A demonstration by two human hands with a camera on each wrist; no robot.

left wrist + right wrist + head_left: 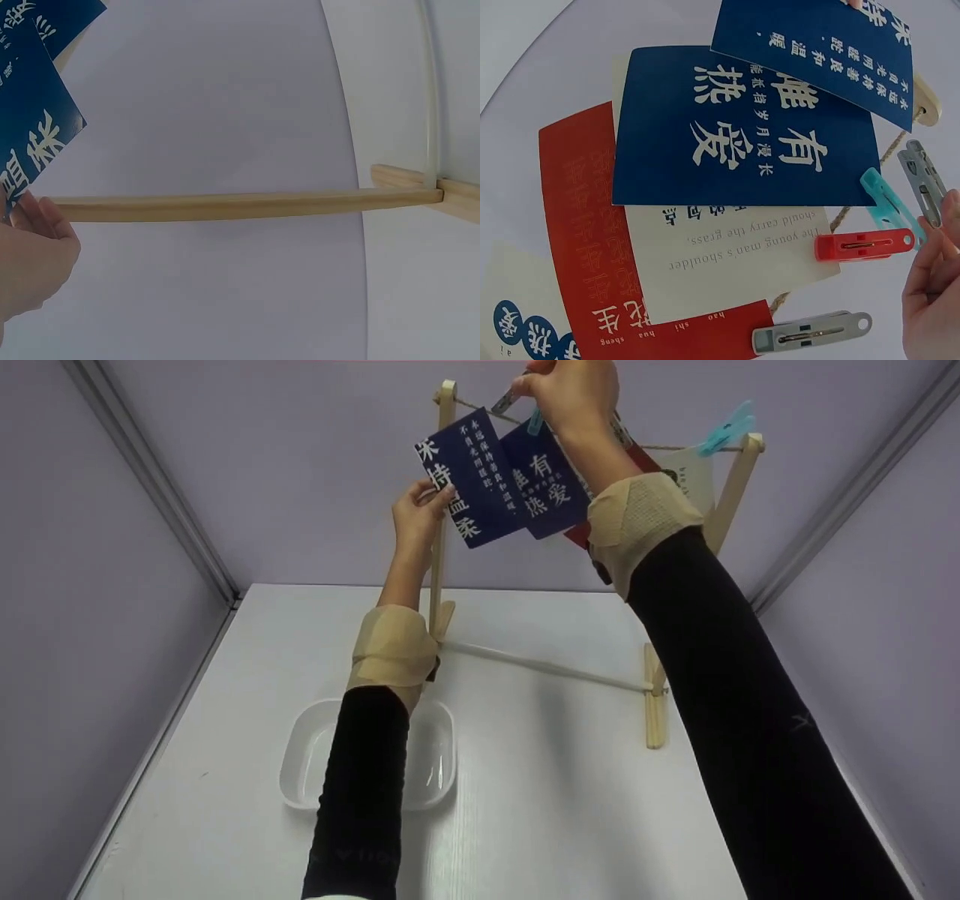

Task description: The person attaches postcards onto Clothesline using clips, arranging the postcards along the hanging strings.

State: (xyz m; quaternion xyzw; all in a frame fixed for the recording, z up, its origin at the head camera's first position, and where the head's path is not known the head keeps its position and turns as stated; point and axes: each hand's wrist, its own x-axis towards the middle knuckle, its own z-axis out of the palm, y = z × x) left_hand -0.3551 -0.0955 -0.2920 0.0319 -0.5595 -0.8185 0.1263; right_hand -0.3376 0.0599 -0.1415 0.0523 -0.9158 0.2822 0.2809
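My left hand [415, 521] pinches the edge of a dark blue card [487, 502] with white lettering, held up by the rope [474, 409] of a wooden rack. Between the fingers of my right hand [581, 397] is a grey clothespin [924, 180], close to that card's upper corner; its jaws look apart from the card. A second blue card [667, 127], partly overlapped by the first, hangs from a turquoise clothespin [889, 201]. Behind it hang a cream card [735, 259] at a red clothespin [864, 244] and a red card [574, 217] at another grey clothespin [810, 332].
Wooden posts [727, 510] carry the rope, and a pale rod [547, 666] joins their feet. A white basin [300, 757] stands on the white table [540, 825], partly under my left arm. Light blue clothespins [729, 429] sit near the rope's right end. Walls surround the table.
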